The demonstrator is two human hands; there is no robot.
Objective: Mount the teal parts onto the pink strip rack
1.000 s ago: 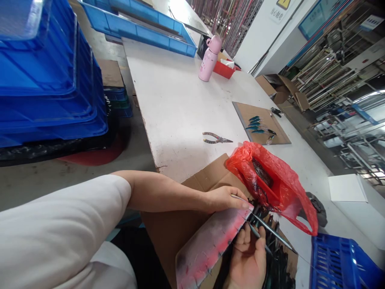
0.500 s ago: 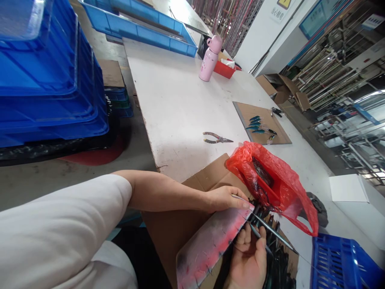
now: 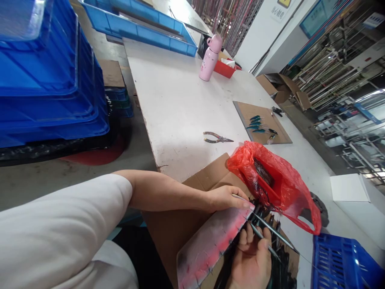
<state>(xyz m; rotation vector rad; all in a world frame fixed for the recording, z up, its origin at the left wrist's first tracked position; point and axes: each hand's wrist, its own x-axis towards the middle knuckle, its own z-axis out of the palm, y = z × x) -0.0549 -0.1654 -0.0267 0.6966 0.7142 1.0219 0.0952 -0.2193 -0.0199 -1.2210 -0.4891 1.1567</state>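
My left hand (image 3: 230,198) is closed on the upper end of a long board (image 3: 210,245), pale grey with pink stains and small wire hooks along its edge. A slim, pointed, teal-grey fishing lure (image 3: 291,244) sticks out from that end, just beyond my left fingers. Below it, my right hand (image 3: 251,257) pinches a second fishing lure (image 3: 273,252) between thumb and fingers, its upper end close to the board's edge. Beneath the hands lies a heap of dark slender pieces (image 3: 281,267) on cardboard, partly hidden by my right hand.
A red plastic bag (image 3: 288,180) stands open just beyond my hands. Farther off are pliers (image 3: 218,137), a brown board (image 3: 261,110) with several small blue lures, and a pink bottle (image 3: 209,60). A blue basket (image 3: 337,261) sits at right; blue crates (image 3: 48,72) are stacked at left.
My right hand has shifted slightly right, and the lure in it shows more of its length, pointing down to the right. My left hand and the board have hardly moved.
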